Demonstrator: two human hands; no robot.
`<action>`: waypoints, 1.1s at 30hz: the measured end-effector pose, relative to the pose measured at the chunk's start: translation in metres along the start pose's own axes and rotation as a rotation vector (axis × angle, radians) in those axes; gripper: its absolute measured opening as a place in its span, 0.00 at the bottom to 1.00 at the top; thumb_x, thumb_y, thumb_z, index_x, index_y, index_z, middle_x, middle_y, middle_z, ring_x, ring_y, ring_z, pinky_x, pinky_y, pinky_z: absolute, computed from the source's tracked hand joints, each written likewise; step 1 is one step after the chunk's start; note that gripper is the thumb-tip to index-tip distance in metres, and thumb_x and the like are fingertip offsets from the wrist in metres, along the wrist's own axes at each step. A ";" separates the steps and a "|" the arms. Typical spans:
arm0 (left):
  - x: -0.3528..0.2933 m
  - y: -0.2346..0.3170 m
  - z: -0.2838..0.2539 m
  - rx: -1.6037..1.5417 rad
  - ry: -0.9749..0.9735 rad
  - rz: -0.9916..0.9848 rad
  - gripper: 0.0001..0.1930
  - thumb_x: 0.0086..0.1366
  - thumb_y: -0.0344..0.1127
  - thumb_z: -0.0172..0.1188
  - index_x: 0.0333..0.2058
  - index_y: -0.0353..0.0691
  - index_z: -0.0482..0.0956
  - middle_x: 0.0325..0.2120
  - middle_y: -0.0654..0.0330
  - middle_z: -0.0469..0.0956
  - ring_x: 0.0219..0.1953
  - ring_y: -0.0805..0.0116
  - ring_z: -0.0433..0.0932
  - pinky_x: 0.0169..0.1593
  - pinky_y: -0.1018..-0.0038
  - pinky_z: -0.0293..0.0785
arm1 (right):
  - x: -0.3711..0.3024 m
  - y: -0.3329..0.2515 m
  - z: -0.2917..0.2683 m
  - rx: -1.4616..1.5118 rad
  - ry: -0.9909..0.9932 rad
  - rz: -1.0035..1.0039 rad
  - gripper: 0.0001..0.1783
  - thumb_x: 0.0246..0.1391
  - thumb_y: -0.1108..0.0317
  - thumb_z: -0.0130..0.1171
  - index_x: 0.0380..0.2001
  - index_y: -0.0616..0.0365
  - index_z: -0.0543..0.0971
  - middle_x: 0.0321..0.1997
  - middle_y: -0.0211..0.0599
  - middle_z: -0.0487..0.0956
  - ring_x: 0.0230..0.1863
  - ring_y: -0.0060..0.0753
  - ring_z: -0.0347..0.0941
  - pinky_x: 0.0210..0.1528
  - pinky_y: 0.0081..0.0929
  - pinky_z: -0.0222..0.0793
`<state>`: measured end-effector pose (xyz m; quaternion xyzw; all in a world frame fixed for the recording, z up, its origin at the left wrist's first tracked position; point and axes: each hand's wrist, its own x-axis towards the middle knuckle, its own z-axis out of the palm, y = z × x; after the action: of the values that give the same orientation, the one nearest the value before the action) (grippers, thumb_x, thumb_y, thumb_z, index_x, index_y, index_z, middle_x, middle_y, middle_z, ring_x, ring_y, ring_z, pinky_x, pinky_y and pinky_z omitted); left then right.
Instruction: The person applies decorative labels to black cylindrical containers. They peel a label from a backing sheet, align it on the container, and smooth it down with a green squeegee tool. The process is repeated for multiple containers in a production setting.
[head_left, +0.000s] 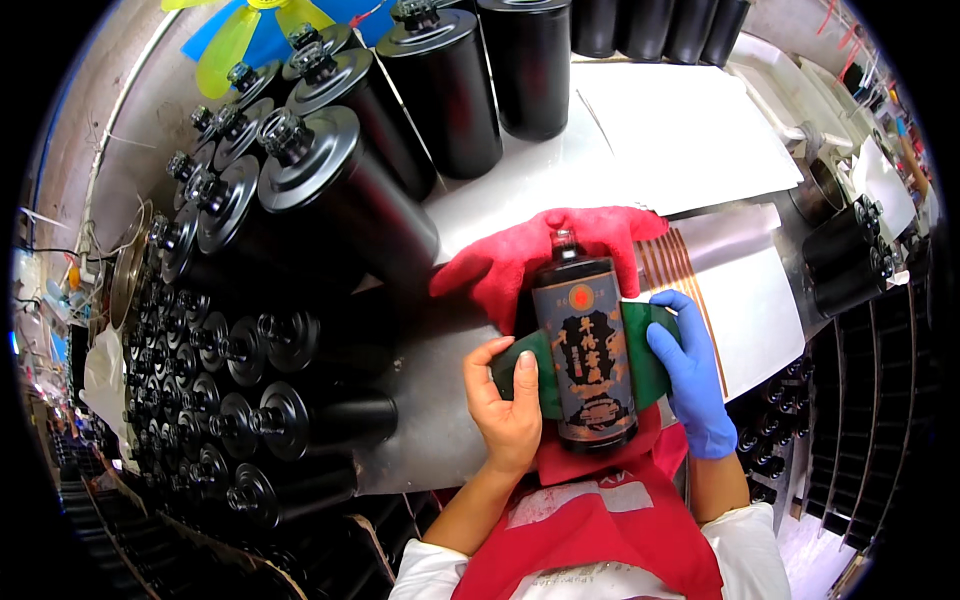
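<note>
A black glass bottle [588, 350] with a brown and black printed front lies tilted on a red cloth [490, 275], its neck pointing away from me. Green flexible pieces [648, 352] show at both its sides; whether one strip runs under the bottle or there are two, I cannot tell. My bare left hand [505, 405] pinches the green at the left, thumb in front. My right hand [692, 370], in a blue glove, is closed on the green at the right. The bottle sits between both hands.
Large black bottles [440, 90] stand at the back left, with many more [330, 420] lying stacked at left. White sheets [690, 125] cover the far table; brown-striped sheets [672, 265] lie at right. Black bottles [845, 265] lie at the far right. A yellow-green fan [228, 50] is at top left.
</note>
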<state>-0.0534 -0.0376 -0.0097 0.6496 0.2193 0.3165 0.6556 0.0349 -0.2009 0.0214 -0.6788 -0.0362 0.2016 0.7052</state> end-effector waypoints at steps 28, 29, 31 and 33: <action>-0.033 -0.025 -0.012 0.050 0.071 -0.059 0.13 0.63 0.29 0.57 0.45 0.32 0.68 0.41 0.59 0.68 0.45 0.72 0.66 0.53 0.77 0.61 | -0.002 0.044 -0.005 0.114 0.043 -0.175 0.18 0.58 0.70 0.54 0.51 0.60 0.65 0.45 0.33 0.69 0.47 0.21 0.66 0.51 0.19 0.63; -0.032 -0.026 -0.011 0.086 0.054 -0.038 0.12 0.64 0.28 0.56 0.45 0.33 0.67 0.41 0.60 0.67 0.44 0.73 0.66 0.51 0.78 0.62 | 0.000 0.046 -0.006 0.133 0.037 -0.176 0.18 0.58 0.70 0.54 0.51 0.60 0.65 0.45 0.33 0.69 0.47 0.21 0.66 0.51 0.19 0.63; -0.029 -0.028 -0.011 0.157 0.027 0.015 0.11 0.65 0.27 0.54 0.45 0.36 0.67 0.39 0.63 0.67 0.40 0.77 0.66 0.47 0.80 0.64 | 0.004 0.044 -0.006 0.097 0.030 -0.167 0.20 0.58 0.67 0.54 0.52 0.59 0.64 0.45 0.34 0.69 0.48 0.22 0.65 0.52 0.20 0.61; -0.027 -0.029 -0.012 0.186 0.024 0.012 0.11 0.65 0.28 0.54 0.45 0.35 0.67 0.39 0.62 0.67 0.41 0.76 0.66 0.47 0.79 0.64 | 0.011 0.044 -0.006 0.058 0.041 -0.172 0.20 0.57 0.69 0.54 0.52 0.59 0.64 0.46 0.34 0.69 0.48 0.22 0.64 0.53 0.20 0.61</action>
<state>-0.0772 -0.0470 -0.0423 0.7052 0.2517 0.3062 0.5879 0.0370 -0.2029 -0.0243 -0.6566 -0.0739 0.1273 0.7398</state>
